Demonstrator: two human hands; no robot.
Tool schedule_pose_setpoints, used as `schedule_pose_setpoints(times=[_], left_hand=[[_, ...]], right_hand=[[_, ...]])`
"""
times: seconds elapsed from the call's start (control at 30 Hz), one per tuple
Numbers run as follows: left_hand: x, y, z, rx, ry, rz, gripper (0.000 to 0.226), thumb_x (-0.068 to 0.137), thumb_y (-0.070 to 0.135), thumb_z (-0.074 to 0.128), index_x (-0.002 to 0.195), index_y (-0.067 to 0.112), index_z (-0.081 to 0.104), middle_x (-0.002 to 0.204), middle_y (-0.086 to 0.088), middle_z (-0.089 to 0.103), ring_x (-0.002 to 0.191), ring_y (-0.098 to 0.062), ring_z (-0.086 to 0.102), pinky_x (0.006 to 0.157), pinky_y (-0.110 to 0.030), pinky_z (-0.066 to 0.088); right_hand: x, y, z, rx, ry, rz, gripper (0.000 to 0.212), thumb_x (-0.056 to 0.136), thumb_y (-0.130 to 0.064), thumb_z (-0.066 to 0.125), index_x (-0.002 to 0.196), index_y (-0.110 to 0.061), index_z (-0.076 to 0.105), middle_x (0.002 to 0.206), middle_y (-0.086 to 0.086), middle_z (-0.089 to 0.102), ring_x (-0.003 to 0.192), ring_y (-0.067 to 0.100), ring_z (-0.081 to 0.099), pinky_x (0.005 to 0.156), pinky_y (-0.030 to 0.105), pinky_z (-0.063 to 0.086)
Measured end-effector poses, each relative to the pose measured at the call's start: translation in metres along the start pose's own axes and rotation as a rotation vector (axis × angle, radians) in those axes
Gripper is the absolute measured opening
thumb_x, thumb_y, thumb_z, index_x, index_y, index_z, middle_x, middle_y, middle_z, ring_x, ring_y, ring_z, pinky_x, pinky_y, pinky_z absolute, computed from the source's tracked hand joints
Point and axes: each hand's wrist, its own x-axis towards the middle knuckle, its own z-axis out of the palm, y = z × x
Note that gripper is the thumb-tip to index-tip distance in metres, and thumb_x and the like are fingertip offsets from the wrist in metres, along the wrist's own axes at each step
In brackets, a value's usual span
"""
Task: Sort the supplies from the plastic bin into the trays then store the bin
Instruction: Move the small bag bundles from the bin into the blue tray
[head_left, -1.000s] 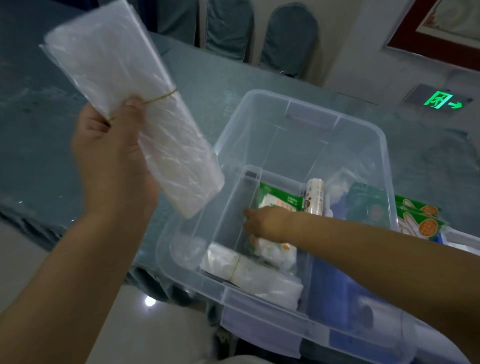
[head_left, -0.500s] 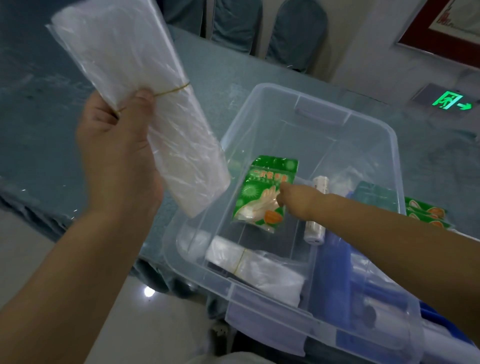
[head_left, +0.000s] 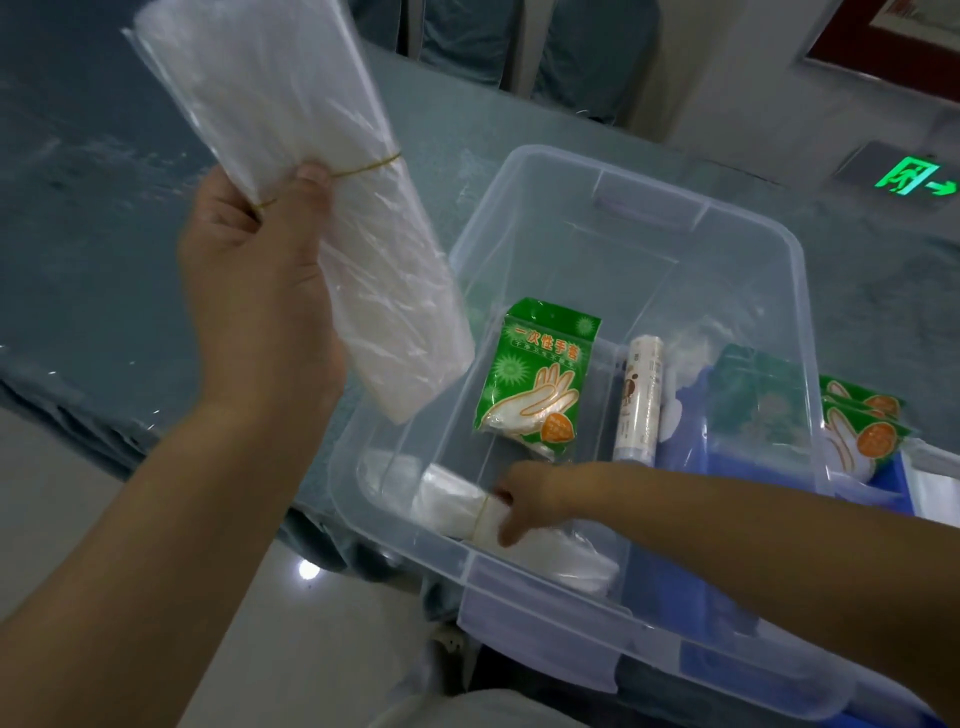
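A clear plastic bin (head_left: 800, 291) stands at the near edge of a grey-blue table. My left hand (head_left: 260, 291) holds a bundle of clear plastic bags (head_left: 306, 171) with a rubber band around it, raised left of the bin. My right hand (head_left: 524, 496) is down inside the bin, fingers closing on a second banded bundle of bags (head_left: 561, 556) by the near wall. A green pack of disposable gloves (head_left: 540, 379) and a white roll (head_left: 639, 400) lie on the bin floor.
To the right of the bin, a blue tray (head_left: 891, 488) holds more green glove packs (head_left: 862, 426). Chair backs (head_left: 592, 47) stand behind the table (head_left: 78, 234). The floor lies below the table's near edge.
My right hand let go of the green glove pack, which now lies flat in the bin, and moved toward me onto the second bag bundle. The left hand stayed raised with its bundle.
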Motion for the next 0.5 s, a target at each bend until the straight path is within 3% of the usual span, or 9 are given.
schedule_pose_setpoints(times=[0.1,0.17,0.23,0.33,0.4,0.5], left_hand=[[-0.007,0.001,0.005,-0.056,-0.033,-0.034,0.011,0.088,0.009,0.060,0.099,0.011,0.061,0.091,-0.004,0.066,0.083,-0.015,0.065,0.078,-0.034,0.055],[-0.008,0.002,0.007,-0.057,-0.036,-0.049,0.011,0.089,0.008,0.059,0.100,0.010,0.060,0.091,-0.003,0.067,0.081,-0.013,0.066,0.074,-0.029,0.055],[-0.010,0.004,0.011,-0.019,-0.049,-0.051,0.013,0.090,0.010,0.059,0.103,0.009,0.060,0.090,-0.002,0.067,0.079,-0.012,0.065,0.072,-0.028,0.056],[-0.011,0.003,0.019,-0.007,-0.049,-0.065,0.008,0.089,0.009,0.059,0.096,0.012,0.060,0.080,0.001,0.066,0.068,-0.007,0.063,0.062,-0.025,0.053],[-0.012,0.002,0.026,-0.016,-0.062,-0.077,0.006,0.089,0.008,0.059,0.092,0.013,0.060,0.079,0.000,0.065,0.066,-0.008,0.062,0.061,-0.026,0.052],[-0.018,0.001,0.042,-0.037,-0.104,-0.095,0.009,0.089,0.005,0.058,0.088,0.014,0.059,0.077,0.000,0.065,0.060,-0.004,0.061,0.056,-0.021,0.052]], right_hand=[[-0.003,-0.001,-0.004,-0.022,-0.010,-0.012,0.035,0.078,-0.021,0.071,0.108,-0.006,0.062,0.091,0.004,0.054,0.082,0.020,0.051,0.058,0.023,0.039],[-0.010,0.002,-0.019,-0.033,0.027,0.005,0.037,0.078,-0.022,0.070,0.111,-0.007,0.061,0.096,0.007,0.055,0.084,0.020,0.050,0.063,0.024,0.041],[-0.024,0.006,-0.042,0.005,0.138,0.012,0.036,0.078,-0.021,0.070,0.110,-0.007,0.061,0.098,0.008,0.054,0.086,0.020,0.049,0.068,0.025,0.039],[-0.057,0.011,-0.083,0.104,0.376,0.002,0.022,0.078,-0.017,0.069,0.098,-0.012,0.061,0.092,0.005,0.054,0.083,0.019,0.049,0.056,0.022,0.036],[-0.087,0.011,-0.106,0.287,0.582,-0.027,0.019,0.079,-0.011,0.068,0.097,-0.012,0.061,0.087,0.004,0.056,0.076,0.016,0.052,0.052,0.014,0.037],[-0.135,0.005,-0.127,0.804,0.850,-0.178,0.017,0.080,0.001,0.065,0.084,-0.016,0.063,0.074,0.001,0.063,0.058,0.006,0.059,0.055,0.014,0.047]])
